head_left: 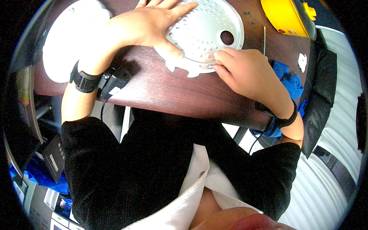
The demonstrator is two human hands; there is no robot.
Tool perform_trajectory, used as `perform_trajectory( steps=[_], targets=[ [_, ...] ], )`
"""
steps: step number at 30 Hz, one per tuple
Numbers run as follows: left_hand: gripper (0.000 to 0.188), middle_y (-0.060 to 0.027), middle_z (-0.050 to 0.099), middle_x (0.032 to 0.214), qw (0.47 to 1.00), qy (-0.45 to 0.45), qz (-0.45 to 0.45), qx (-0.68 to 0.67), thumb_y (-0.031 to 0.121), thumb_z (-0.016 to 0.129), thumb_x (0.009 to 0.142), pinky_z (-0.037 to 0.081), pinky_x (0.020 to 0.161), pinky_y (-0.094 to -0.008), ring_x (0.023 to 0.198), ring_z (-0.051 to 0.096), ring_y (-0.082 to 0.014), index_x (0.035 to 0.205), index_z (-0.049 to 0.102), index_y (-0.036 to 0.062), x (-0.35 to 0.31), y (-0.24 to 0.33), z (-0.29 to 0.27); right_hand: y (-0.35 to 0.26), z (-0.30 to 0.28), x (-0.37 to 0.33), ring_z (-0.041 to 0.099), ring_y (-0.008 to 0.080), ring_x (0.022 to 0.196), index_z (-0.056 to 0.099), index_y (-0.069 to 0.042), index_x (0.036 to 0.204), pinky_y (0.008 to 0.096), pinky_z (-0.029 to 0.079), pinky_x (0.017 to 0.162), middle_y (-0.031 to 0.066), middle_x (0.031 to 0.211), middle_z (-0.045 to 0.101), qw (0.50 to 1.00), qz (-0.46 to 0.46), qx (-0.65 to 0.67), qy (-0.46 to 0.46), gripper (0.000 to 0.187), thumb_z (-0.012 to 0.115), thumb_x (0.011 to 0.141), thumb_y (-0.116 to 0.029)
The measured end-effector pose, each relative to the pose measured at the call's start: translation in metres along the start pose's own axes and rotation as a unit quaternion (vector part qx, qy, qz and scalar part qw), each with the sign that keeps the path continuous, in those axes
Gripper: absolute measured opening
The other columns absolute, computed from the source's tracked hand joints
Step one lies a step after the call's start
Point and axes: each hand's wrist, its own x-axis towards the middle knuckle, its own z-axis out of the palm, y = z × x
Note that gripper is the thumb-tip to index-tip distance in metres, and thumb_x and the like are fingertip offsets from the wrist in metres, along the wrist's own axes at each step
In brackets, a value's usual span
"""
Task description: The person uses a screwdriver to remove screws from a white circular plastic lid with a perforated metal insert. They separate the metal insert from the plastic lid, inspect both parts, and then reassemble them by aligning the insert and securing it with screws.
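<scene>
A round, light-grey plate with rows of small raised bumps or holes lies on the dark wooden table. A larger dark round opening sits toward its right side. My left hand lies across the plate's left part with its fingers spread, pressing on it. At the near right rim, my right hand is closed in a pinch. Whatever is between those fingertips is hidden. White tabs stick out from under the plate's near edge.
A white oval piece lies at the left. At the far right stands a yellow pot-like appliance. A thin stick, small dark bits, blue cloth and a white scrap are at the right. A black device sits by my left wrist.
</scene>
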Motion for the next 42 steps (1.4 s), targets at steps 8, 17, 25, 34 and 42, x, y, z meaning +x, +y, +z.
perform_trajectory(
  steps=[8,17,25,34,42],
  targets=[
    [0.120,-0.0293,-0.005,0.149,1.000,-0.006,0.005,-0.016,0.059,0.073,0.063,0.009,0.112,-0.0537,0.138,0.003,-0.0449,0.147,0.008,0.0035,0.000,-0.003,-0.002,0.001,0.015,0.004,0.062,0.0303,0.056,0.057,-0.005,0.082,0.0407,0.049,0.050,0.0126,0.063,0.059,0.998,-0.034,-0.025,-0.047,0.010,0.052,0.083,-0.013],
    [0.119,-0.0302,-0.004,0.149,1.000,-0.001,0.008,0.014,0.060,0.072,0.063,0.010,0.112,-0.0539,0.138,0.004,-0.0461,0.147,0.009,0.0027,0.012,-0.017,0.015,-0.011,0.025,-0.004,0.060,0.0341,0.052,0.056,-0.003,0.078,0.0436,0.050,0.049,0.0154,0.057,0.057,0.995,0.090,0.034,-0.010,0.013,0.052,0.083,-0.015],
    [0.119,-0.0302,-0.004,0.149,1.000,0.021,0.019,-0.010,0.059,0.072,0.063,0.009,0.112,-0.0539,0.138,0.004,-0.0461,0.147,0.009,0.0028,-0.001,-0.002,0.004,-0.001,0.012,0.003,0.062,0.0304,0.056,0.057,-0.003,0.076,0.0409,0.050,0.050,0.0124,0.062,0.059,0.996,-0.066,-0.056,-0.025,0.012,0.054,0.080,-0.014],
    [0.119,-0.0307,-0.004,0.149,0.999,0.024,0.027,-0.014,0.058,0.073,0.063,0.008,0.112,-0.0538,0.138,0.003,-0.0457,0.147,0.008,0.0028,0.009,-0.020,0.018,-0.018,0.016,0.004,0.061,0.0341,0.057,0.058,-0.003,0.077,0.0425,0.050,0.053,0.0167,0.059,0.058,0.995,0.090,0.004,-0.049,0.014,0.054,0.082,-0.015],
    [0.119,-0.0310,-0.003,0.149,1.000,0.016,0.014,-0.010,0.058,0.073,0.062,0.009,0.112,-0.0537,0.138,0.003,-0.0461,0.147,0.009,0.0027,0.009,-0.017,0.016,-0.013,0.014,-0.009,0.061,0.0355,0.056,0.056,-0.004,0.079,0.0443,0.050,0.053,0.0157,0.061,0.059,0.995,0.085,0.036,-0.024,0.019,0.052,0.086,-0.021]
  ],
)
